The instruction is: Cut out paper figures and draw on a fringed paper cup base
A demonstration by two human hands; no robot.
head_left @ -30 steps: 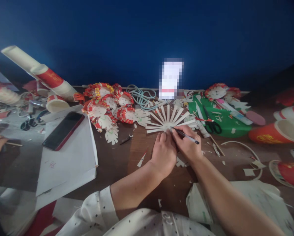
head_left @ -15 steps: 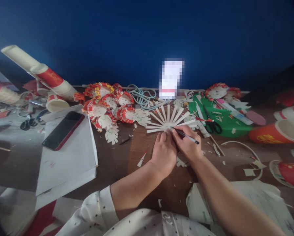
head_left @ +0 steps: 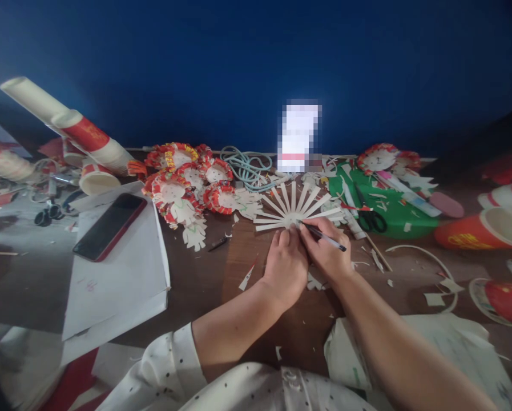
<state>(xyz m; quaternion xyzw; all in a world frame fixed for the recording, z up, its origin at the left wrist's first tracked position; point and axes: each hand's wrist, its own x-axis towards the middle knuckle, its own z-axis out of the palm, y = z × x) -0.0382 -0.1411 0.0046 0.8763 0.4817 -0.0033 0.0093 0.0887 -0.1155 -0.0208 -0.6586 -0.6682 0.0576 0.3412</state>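
A white paper cutout (head_left: 293, 217) with strips fanning out like sun rays lies on the brown table. My left hand (head_left: 285, 264) has its fingers curled together over the near edge of the cutout, holding it down. In my right hand (head_left: 329, 249) a pen (head_left: 330, 240) with a clear barrel and dark end is gripped, its tip at the round centre of the cutout. The near part of the cutout is hidden by both hands. A small paper scrap (head_left: 314, 282) shows just below them.
Left are a phone (head_left: 110, 226) on white sheets (head_left: 123, 291), paper lion-like figures (head_left: 221, 198) and stacked cups (head_left: 91, 140). Behind stands a blurred bright screen (head_left: 298, 134) beside a coiled cable (head_left: 249, 168). Right lie black scissors (head_left: 373, 221), green paper (head_left: 403, 227) and an orange-red cup (head_left: 461, 231).
Both hands and the cutout stay in nearly the same place. The pen shifts only very slightly. At the far left edge, another person's hand has mostly moved out of view.
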